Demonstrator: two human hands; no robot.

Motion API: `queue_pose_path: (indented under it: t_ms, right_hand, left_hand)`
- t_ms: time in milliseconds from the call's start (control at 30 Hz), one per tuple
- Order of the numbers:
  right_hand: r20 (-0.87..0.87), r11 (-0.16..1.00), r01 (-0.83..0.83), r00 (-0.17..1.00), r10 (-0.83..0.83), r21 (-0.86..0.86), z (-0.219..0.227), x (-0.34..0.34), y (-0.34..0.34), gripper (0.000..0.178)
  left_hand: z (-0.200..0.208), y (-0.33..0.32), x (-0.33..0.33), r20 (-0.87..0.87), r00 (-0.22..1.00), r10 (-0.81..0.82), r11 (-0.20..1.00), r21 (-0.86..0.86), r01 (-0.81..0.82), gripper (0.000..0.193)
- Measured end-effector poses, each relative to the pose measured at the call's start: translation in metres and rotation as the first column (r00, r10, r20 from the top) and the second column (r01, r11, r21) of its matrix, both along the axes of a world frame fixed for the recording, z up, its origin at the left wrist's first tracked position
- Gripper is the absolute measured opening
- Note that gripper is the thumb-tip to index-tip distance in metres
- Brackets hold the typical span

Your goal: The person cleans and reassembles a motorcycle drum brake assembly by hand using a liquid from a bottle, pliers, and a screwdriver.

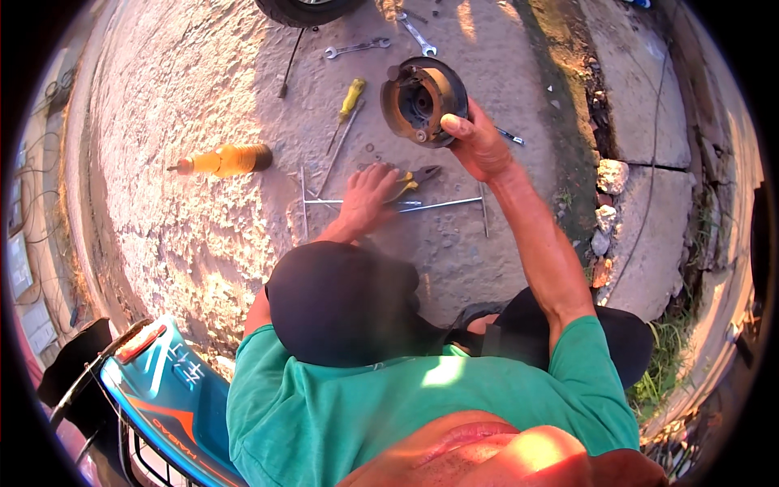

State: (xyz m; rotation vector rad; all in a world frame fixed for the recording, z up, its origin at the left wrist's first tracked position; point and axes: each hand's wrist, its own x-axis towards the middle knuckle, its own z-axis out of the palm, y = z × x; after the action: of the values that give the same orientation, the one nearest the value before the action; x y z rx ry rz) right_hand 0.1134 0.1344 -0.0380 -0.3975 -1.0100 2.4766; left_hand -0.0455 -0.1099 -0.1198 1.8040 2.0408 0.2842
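My right hand (485, 148) is raised over the ground and grips a round drum brake plate (438, 85) by its right edge, thumb on the near rim. Its rust-brown brake shoes and centre hole face up. Lower and to the left, my left hand (367, 195) is down at the ground, its fingers bent over the handle end of yellow-handled pliers (415, 176). The palm hides part of the handles. Just below the pliers lies a thin metal T-bar wrench (442, 204). A second T-bar wrench (305, 203) lies left of my left hand.
A yellow-handled screwdriver (352, 97) and two open-ended spanners (357, 48) (417, 35) lie farther off. An orange-yellow bottle (227, 161) lies at left. A tyre (308, 10) shows at the top edge. Stones (612, 176) border the right side; a blue panel (166, 398) stands lower left.
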Motion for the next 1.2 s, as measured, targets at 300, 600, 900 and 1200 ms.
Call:
queue_pose_path:
  t_ms: [300, 600, 900, 1200]
  right_hand:
    - [0.079, 0.992, 0.056, 0.995, -0.065, 0.117, 0.008, -0.008, -0.012, 0.082]
    - [0.059, 0.994, 0.066, 0.996, -0.071, 0.089, 0.012, -0.008, -0.012, 0.083]
    - [-0.068, 0.982, -0.055, 0.997, 0.044, -0.181, -0.008, 0.008, 0.008, 0.08]
    - [0.04, 0.989, 0.046, 0.998, -0.041, -0.138, -0.004, 0.004, 0.016, 0.064]
  left_hand:
    - [-0.016, 0.002, 0.011, -0.03, 0.999, 0.012, 0.997, 0.079, -0.01, 0.079]
    - [-0.01, 0.011, 0.017, 0.108, 0.987, 0.12, 0.992, 0.029, -0.124, 0.071]
    - [0.012, 0.006, 0.004, 0.612, 0.216, 0.761, 0.646, -0.745, -0.167, 0.059]
    - [0.005, -0.017, 0.031, 0.615, -0.533, 0.58, 0.679, -0.727, -0.101, 0.065]
